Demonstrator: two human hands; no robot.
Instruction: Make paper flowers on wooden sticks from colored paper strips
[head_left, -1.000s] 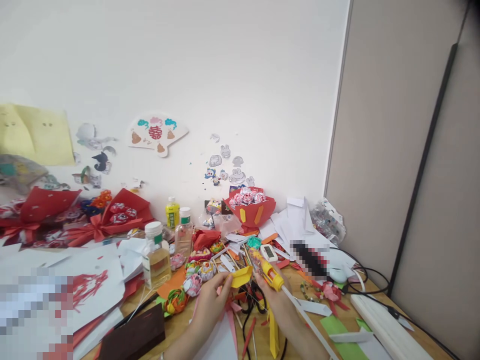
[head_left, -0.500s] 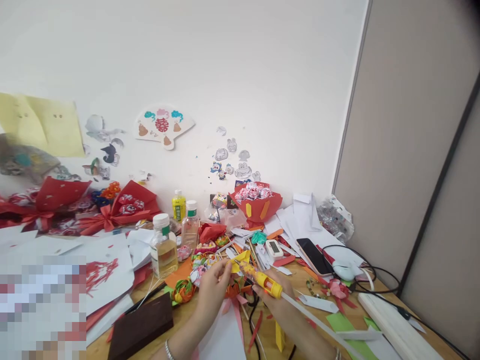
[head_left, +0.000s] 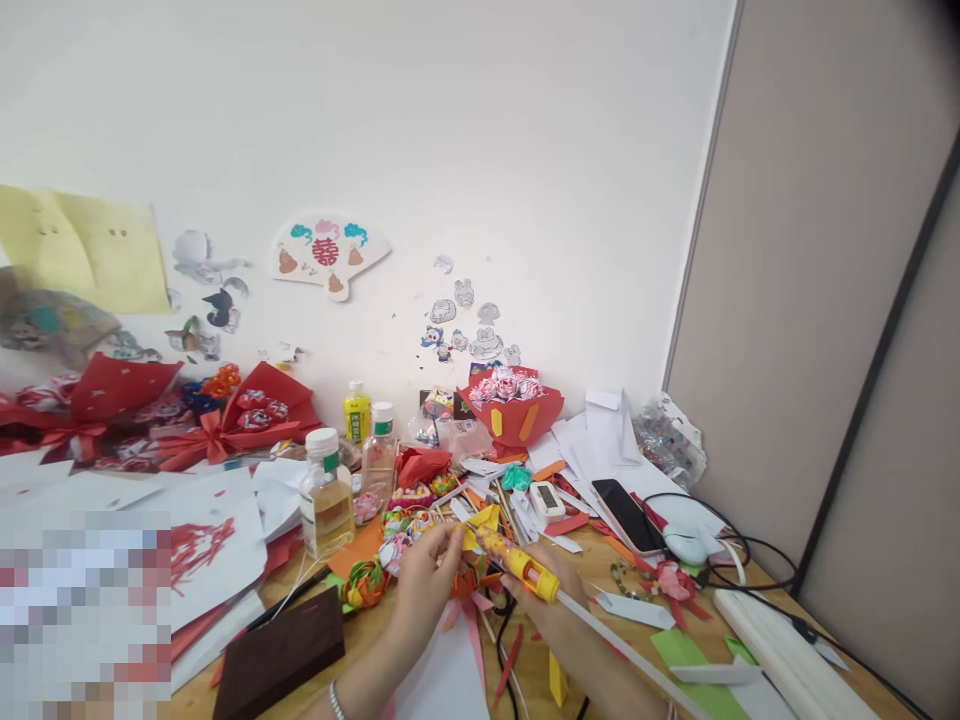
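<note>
My left hand (head_left: 429, 580) pinches a small folded piece of yellow paper (head_left: 486, 517) between thumb and fingers. In my right hand (head_left: 551, 585) is a yellow glue gun (head_left: 517, 563), its tip up against the paper, with a long whitish glue stick (head_left: 607, 640) running out of its back end. Below the hands lie an orange-red paper flower (head_left: 466, 578) with pink ribbon and a white sheet (head_left: 442, 665). Colourful folded paper flowers (head_left: 366, 582) sit left of my left hand. The exact contact between the tip and paper is too small to make out.
A bottle of pale yellow liquid (head_left: 327, 500) and a dark brown box (head_left: 281, 655) stand on the left. A red-wrapped bouquet (head_left: 512, 415) is at the back. On the right lie a phone (head_left: 626, 512), black cables (head_left: 780, 565) and a white power strip (head_left: 787, 650). Paper scraps cover much of the table.
The glue gun and my right hand have shifted slightly left, the gun's tip moving a little along the yellow paper. My left hand stays almost still.
</note>
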